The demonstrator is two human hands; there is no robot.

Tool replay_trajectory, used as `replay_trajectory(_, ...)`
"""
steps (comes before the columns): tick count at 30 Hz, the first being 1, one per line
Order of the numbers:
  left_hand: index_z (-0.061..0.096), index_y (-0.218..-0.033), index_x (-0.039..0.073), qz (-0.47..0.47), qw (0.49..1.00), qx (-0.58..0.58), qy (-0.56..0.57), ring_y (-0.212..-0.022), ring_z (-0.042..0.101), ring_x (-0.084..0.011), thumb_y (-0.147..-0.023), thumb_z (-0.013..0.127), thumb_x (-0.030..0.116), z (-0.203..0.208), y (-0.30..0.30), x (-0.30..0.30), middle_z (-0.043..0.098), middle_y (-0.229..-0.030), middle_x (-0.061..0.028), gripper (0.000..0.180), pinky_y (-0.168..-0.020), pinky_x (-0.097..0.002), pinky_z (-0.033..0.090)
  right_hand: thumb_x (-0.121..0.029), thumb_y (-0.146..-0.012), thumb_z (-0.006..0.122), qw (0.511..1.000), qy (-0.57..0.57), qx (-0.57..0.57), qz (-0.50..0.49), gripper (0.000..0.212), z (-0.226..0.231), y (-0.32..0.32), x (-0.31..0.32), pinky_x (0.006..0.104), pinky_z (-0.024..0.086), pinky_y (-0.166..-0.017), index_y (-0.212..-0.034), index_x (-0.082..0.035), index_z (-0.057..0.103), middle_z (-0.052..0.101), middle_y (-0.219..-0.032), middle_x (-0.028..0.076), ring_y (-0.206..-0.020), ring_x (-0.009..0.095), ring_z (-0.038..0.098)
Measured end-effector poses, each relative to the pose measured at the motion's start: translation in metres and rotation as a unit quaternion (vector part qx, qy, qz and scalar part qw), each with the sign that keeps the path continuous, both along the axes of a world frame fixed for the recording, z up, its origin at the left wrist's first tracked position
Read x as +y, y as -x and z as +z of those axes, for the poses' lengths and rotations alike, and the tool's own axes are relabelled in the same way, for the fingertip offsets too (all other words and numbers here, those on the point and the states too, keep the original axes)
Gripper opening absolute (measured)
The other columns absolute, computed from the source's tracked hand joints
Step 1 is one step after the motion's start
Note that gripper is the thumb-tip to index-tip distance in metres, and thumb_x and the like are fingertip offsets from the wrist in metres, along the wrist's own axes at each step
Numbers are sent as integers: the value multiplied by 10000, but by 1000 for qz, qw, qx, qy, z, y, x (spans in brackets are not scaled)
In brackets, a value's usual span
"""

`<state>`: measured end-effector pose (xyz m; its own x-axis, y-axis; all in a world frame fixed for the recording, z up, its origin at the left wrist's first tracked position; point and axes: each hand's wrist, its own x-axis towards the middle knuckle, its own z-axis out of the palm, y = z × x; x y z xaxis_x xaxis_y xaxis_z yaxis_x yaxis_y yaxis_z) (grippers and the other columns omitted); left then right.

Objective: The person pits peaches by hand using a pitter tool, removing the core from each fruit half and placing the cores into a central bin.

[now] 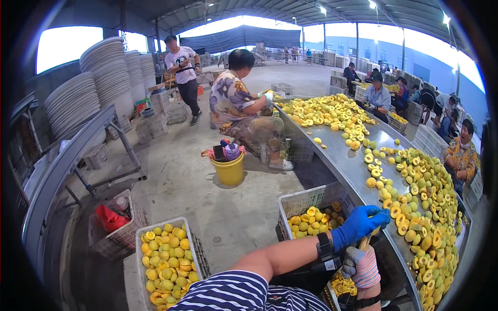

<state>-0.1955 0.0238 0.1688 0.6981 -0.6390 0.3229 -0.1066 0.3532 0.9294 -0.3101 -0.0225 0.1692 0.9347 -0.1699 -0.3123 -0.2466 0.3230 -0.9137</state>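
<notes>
In front of me, at the near edge of the metal table (358, 181), my two gloved hands work close together. My left hand (358, 225), in a blue glove, is closed, its fingers curled over something I cannot make out. Just below it, my right hand (363, 265), in a grey glove with a striped cuff, is closed too. A narrow tan piece (366, 239) shows between them; its kind is unclear. Yellow peaches (425, 181), many cut with hollow centres, lie heaped beyond my hands. A crate (284, 216) of peaches stands left of my left forearm.
Yellow trimmings (343, 284) lie below my right hand. A full peach crate (139, 259) is at lower left, near a crate with a red bag (110, 218). A yellow bucket (228, 172) stands beside a seated co-worker (233, 98). Another person (181, 67) walks behind.
</notes>
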Motion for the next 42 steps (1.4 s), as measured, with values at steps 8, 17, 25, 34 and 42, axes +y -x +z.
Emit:
replay_trajectory(8,699,-814,-15,-179,975,-106,-77,-674,612,-112,-867,643,235,40,2,34,674,-719,-60,262,-664,-278,504,-122,-796,645,995,-76,-19,55,182,-4,22,3,295,315,-363,-847,-86,474,376,-502,21,-328,141,346)
replay_trajectory(17,713,-873,-3,-277,949,-89,-121,-762,632,-119,-859,678,222,10,-2,0,697,-811,-69,228,-730,-286,518,-213,-836,642,993,-78,-46,78,205,-25,35,-17,244,291,-377,-721,-117,502,413,-513,-26,-382,93,370)
replay_trajectory(25,671,-880,-52,-472,876,41,-90,-755,655,-223,-946,537,334,-31,19,-86,680,-828,-150,414,-714,-330,529,-144,-815,665,985,-169,17,27,140,-51,74,-76,247,320,-359,-812,-87,536,412,-514,-25,-368,77,383)
replay_trajectory(34,553,-1202,-46,-378,859,334,-92,-937,667,-328,-993,367,508,-110,33,-167,651,-1095,-217,620,-814,-417,561,-196,-793,676,990,13,125,-61,182,-95,123,-160,265,349,-413,-796,-52,566,503,-567,21,-448,131,476)
replay_trajectory(42,597,-1148,-26,-304,867,324,-225,-896,674,-231,-1005,429,413,-167,29,-181,671,-1032,-165,491,-771,-361,576,-403,-734,686,857,438,271,16,492,-126,126,-203,433,482,-798,-990,12,623,653,-907,256,-899,418,616)
